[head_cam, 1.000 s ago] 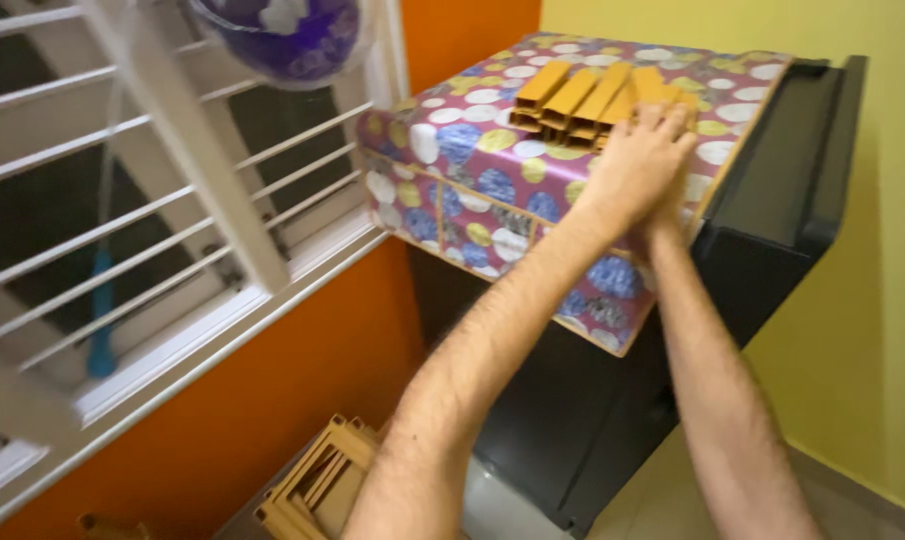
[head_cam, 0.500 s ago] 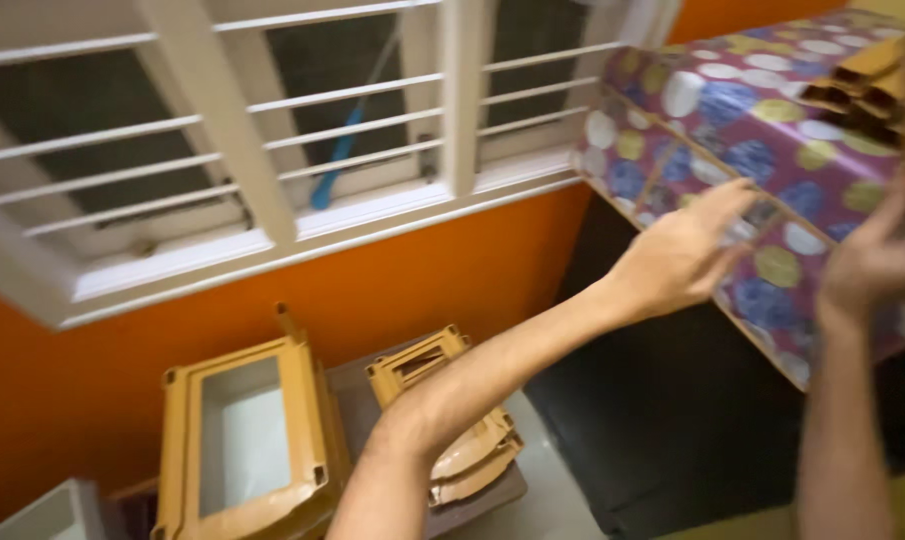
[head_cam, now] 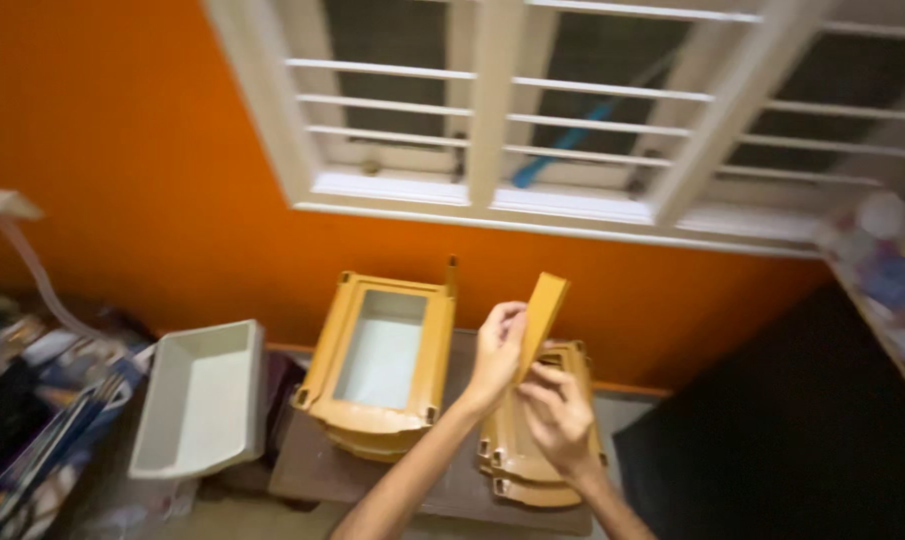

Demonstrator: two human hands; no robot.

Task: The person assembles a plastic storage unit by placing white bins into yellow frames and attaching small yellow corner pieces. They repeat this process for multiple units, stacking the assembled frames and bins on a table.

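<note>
My left hand (head_cam: 495,355) and my right hand (head_cam: 561,420) both grip one long yellow-brown plastic strip (head_cam: 545,306), held upright in front of me. The left hand pinches its middle and the right hand holds its lower end. Directly beneath the hands lies a stack of yellow-brown plastic frames (head_cam: 533,470) on a dark low table (head_cam: 313,460). To the left of them a larger yellow-brown frame with a pale rectangular opening (head_cam: 381,352) rests on the same table.
A white plastic tray (head_cam: 201,398) leans at the left beside magazines (head_cam: 33,400). An orange wall (head_cam: 133,170) with a white barred window (head_cam: 573,110) rises behind. A dark cabinet (head_cam: 793,420) under a colourful patterned cloth (head_cam: 888,270) stands at right.
My view swung left and down from the cloth-covered cabinet to the floor-level table. My hands left the cabinet top and now hold one strip above the stacked frames.
</note>
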